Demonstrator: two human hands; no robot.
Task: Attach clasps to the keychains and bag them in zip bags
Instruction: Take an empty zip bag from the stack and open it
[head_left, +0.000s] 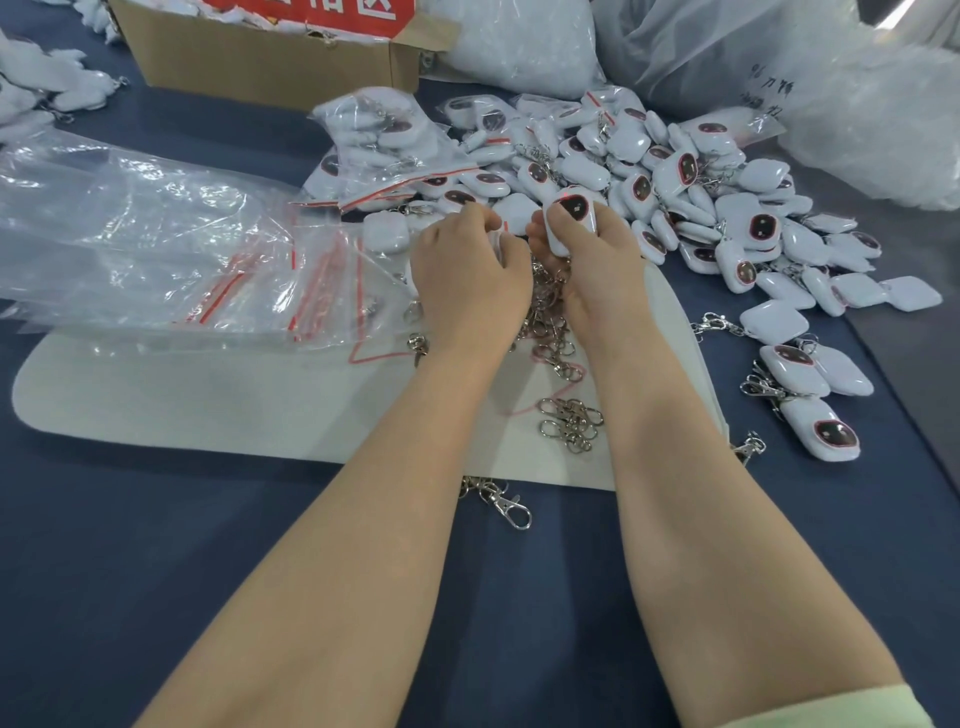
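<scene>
Pinching keychain (569, 218) in right hand (597, 275) grip — upper half protruding

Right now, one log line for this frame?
right hand: grips keychain | left hand: curled, hold unclear | clasps: loose on mat | zip bags: left of hands

Clasps (569, 423) lie on the mat (208, 405); zip bags (156, 249) overlap its left end; the keychain heap (675, 197) lies behind its right end; a cardboard box (260, 62) stands farther behind.
</scene>
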